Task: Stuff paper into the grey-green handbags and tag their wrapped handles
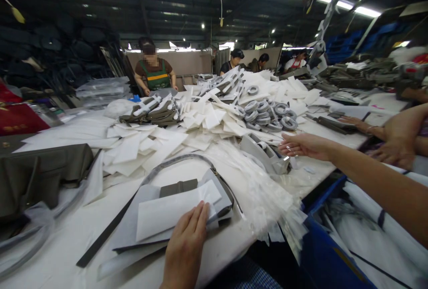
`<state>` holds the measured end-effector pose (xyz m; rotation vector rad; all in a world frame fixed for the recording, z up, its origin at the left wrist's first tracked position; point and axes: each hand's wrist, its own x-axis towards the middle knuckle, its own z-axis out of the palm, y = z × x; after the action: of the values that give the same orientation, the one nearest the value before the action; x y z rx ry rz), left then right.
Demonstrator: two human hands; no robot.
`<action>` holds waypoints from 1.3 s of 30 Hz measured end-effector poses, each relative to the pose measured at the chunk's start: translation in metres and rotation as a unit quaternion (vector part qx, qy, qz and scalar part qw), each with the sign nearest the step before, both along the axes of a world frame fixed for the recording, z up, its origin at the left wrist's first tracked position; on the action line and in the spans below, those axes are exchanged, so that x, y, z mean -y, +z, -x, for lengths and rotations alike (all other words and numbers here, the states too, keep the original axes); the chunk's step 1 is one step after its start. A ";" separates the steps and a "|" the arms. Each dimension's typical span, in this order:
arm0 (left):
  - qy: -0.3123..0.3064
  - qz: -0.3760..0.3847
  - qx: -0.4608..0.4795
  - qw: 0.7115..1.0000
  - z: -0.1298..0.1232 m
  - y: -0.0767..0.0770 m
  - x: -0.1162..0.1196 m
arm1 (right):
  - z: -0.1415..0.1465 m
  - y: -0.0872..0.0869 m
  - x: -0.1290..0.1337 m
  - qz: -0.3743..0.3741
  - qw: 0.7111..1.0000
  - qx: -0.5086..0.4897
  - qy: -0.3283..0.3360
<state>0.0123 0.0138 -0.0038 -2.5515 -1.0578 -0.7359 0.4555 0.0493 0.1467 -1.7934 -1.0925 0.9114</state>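
Observation:
My left hand [187,242] lies with its fingers stretched flat on a white foam sheet [167,213]. The sheet rests on a dark olive bag [179,187] with grey wrapping and a strap looped behind it. Out to the right, my right hand [302,145] reaches over the table, fingers extended and slightly apart. Beside its fingertips is a grey-wrapped piece [262,151]. A small shiny white bit shows by the fingers; whether they touch it I cannot tell.
White foam sheets [214,117] and wrapped rings [262,113] are heaped behind. Clear plastic bags [247,186] hang over the table's edge. A blue crate [326,244] stands lower right. Another person's hands [396,148] are at far right; a person in a green apron [158,77] stands opposite.

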 end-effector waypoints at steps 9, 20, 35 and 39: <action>0.004 -0.001 -0.006 1.000 0.002 -0.001 0.003 | -0.010 -0.068 0.069 0.047 0.996 -0.059 -0.052; -0.004 0.001 0.007 1.000 -0.001 0.005 0.001 | 0.020 -0.081 0.088 -0.009 0.983 0.179 0.043; 0.026 0.018 0.049 0.998 -0.009 0.009 0.003 | 0.231 -0.024 -0.056 -0.140 0.712 0.329 0.605; 0.022 0.011 0.067 0.997 -0.010 0.007 0.003 | 0.255 -0.032 -0.081 -0.088 0.649 0.401 0.641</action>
<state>0.0221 0.0112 0.0035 -2.5181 -1.1664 -0.8993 0.2001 0.1300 0.1145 -0.9683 -3.0928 0.5812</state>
